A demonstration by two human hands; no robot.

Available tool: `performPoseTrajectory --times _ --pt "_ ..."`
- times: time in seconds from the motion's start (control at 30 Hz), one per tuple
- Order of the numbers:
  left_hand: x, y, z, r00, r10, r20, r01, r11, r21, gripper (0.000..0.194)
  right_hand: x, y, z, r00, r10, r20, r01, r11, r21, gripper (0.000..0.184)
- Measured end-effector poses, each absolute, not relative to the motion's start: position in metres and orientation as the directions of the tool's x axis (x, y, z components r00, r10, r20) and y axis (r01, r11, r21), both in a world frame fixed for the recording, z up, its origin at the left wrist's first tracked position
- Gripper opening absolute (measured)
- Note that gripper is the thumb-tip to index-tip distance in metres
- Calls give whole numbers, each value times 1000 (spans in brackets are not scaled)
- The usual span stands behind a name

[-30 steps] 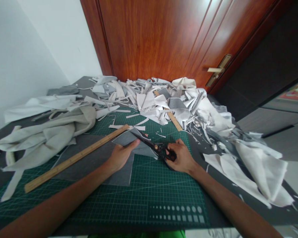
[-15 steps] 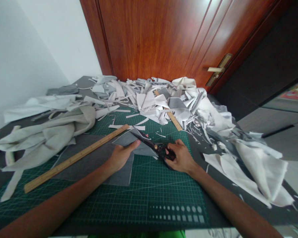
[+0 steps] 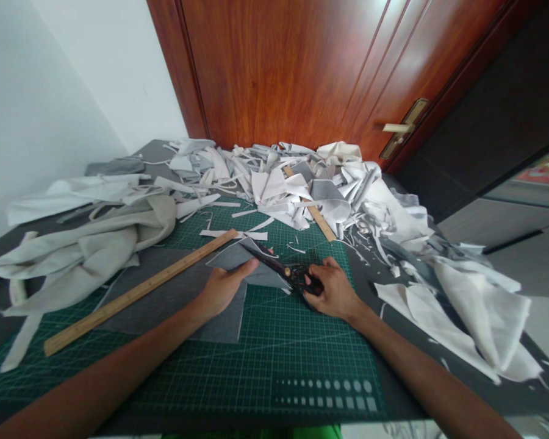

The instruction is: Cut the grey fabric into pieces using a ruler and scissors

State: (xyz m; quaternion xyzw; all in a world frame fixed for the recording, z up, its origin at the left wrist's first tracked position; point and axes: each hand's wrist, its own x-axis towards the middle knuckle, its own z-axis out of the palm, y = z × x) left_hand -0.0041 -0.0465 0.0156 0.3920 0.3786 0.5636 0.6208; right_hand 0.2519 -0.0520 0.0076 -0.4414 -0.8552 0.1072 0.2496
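Black-handled scissors (image 3: 297,276) are in my right hand (image 3: 333,288), its fingers wrapped round the handles. Their dark blades point up and left along the edge of a small grey fabric piece (image 3: 233,256). My left hand (image 3: 224,288) pinches that piece, thumb on top, left of the blades. Below it a larger grey fabric sheet (image 3: 215,323) lies flat on the green cutting mat (image 3: 302,353). A wooden ruler (image 3: 137,294) rests slantwise across the sheet, to the left of my left hand.
White and grey fabric scraps (image 3: 274,189) pile along the back, with a second wooden ruler (image 3: 321,223) partly under them. A crumpled beige cloth (image 3: 114,250) lies at left, folded white cloth (image 3: 466,323) at right. A wooden door (image 3: 283,73) stands behind the table.
Both hands stay almost in place. The scissor blades and the fabric edge by them show only a very slight shift.
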Motion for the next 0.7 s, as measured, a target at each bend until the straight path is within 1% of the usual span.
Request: performPoseTrajectory --times 0.2,0.3,0.53,0.7 --pt "-4 -48 14 92 996 -2 -406 39 913 37 252 -52 7 -497 800 336 707 598 -377 12" --pt "-4 -49 15 91 996 -15 -402 51 914 38 253 -52 8 -502 803 322 719 594 -361 9" --pt "-4 -49 16 37 994 -102 -387 108 916 50 253 -53 10 -505 814 286 742 579 -338 8" --pt "-4 -49 16 48 995 -83 -383 95 919 51 253 -52 10 -502 815 290 739 578 -345 10"
